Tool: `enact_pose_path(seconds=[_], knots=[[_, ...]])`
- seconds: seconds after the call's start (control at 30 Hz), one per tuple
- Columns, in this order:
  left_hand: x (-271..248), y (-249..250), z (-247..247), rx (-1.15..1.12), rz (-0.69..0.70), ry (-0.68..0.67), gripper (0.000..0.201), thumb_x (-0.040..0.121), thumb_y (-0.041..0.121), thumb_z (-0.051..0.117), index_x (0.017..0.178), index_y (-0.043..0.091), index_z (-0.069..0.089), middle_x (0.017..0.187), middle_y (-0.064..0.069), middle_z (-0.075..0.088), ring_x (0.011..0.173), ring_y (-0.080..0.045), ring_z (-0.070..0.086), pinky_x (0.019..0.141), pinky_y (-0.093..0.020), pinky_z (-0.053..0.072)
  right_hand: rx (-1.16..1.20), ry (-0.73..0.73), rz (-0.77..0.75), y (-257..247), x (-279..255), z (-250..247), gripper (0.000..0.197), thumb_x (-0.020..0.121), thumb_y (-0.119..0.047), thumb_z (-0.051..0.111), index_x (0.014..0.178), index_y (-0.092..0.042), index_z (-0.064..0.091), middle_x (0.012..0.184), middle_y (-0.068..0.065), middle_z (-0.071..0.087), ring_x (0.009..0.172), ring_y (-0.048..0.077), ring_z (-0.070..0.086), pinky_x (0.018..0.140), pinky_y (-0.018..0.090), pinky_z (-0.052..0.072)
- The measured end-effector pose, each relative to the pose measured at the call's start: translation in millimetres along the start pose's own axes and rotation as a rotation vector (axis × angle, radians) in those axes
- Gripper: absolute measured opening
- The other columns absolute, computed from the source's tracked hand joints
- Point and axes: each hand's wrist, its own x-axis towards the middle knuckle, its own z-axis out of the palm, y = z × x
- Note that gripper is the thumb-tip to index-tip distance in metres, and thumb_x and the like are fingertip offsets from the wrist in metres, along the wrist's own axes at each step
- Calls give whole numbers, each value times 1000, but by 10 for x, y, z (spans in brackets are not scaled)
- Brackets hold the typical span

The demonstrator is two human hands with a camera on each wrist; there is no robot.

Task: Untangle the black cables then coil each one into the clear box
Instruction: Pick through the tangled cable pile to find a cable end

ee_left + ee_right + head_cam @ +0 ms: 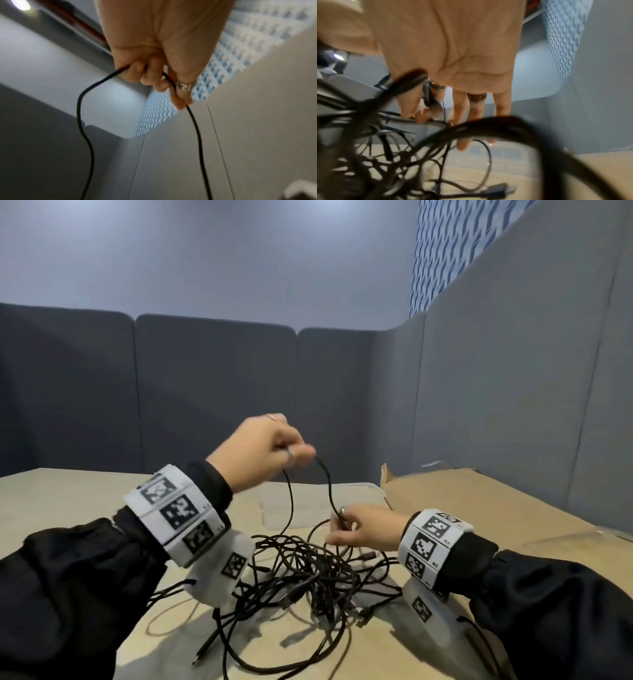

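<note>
A tangle of black cables [308, 580] lies on the light table between my arms. My left hand [270, 450] is raised above it and grips a loop of one black cable [327, 484]; in the left wrist view both strands [82, 108] hang down from the curled fingers [154, 75]. My right hand [356, 530] is low at the far side of the tangle and pinches the same cable near its end between thumb and forefinger. The clear box [356, 494] stands just behind the hands, partly hidden by them. Blurred cables [376, 142] fill the right wrist view.
A flat sheet of brown cardboard [496, 508] covers the table on the right. Grey padded partitions [212, 392] wall in the table at the back and right. A loose plug [498, 192] lies on the table near my right hand.
</note>
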Motion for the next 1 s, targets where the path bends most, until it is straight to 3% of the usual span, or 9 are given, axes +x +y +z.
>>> enact_pose_path(seconds=[0.13,0.27,0.33,0.47,0.57,0.7,0.87,0.93,1.0], knots=[[51,-123,-386,-155,-120,418,29,93,36,55,78,15,66,87,-10,65,84,-25,60,76,-30,41,-17,-152,140,303,-60,29,19,89,-42,59,78,-29,50,82,-9,56,83,13,50,80,27,41],[-3,-234,-482,-98,-187,349,29,94,37,51,77,17,65,85,-17,66,78,-33,56,67,-28,38,-17,106,114,337,-75,-77,12,94,-27,54,83,-23,54,85,-6,59,86,16,56,82,26,44],[-19,-308,-476,-65,-233,349,30,95,36,49,79,15,64,84,-20,64,76,-34,54,63,-28,36,9,258,20,126,-73,-141,13,95,-34,50,94,-23,56,95,-5,61,92,13,57,83,24,43],[25,-531,-532,-85,-372,386,32,98,34,42,84,10,58,82,-11,59,77,-26,51,68,-31,35,-98,-173,-60,-346,-59,-62,57,86,-54,56,135,-30,42,129,-4,55,119,14,46,103,31,33],[-17,-681,-567,19,-415,351,33,99,33,38,89,7,55,82,-10,57,78,-26,50,69,-32,33,-150,-270,-59,-349,-58,-18,53,89,-46,58,137,-30,42,97,-10,57,92,11,51,82,24,37],[-164,-965,-531,189,-499,198,30,100,35,35,90,9,49,85,-13,58,82,-33,52,71,-37,38,-179,-245,-2,-128,-33,-112,41,92,-40,55,131,-33,47,77,-10,48,84,15,47,79,24,33],[-382,-1139,-182,707,-592,-355,22,98,34,35,106,21,52,121,-7,55,111,-27,50,93,-41,36,-172,-224,77,91,-46,-121,36,93,-37,53,129,-37,48,109,6,65,88,14,53,93,30,43],[-446,-1094,11,944,-496,-581,33,97,38,39,128,29,46,139,1,38,128,-21,36,102,-46,28,-184,-206,93,140,-51,-106,34,94,-37,51,128,-39,48,113,6,65,90,15,55,93,32,44],[-464,-976,175,820,-335,-642,44,95,45,40,138,35,36,150,8,28,134,-17,30,107,-46,24,-183,-207,87,159,-46,-81,35,95,-37,50,130,-38,46,112,5,64,94,18,57,94,33,44]])
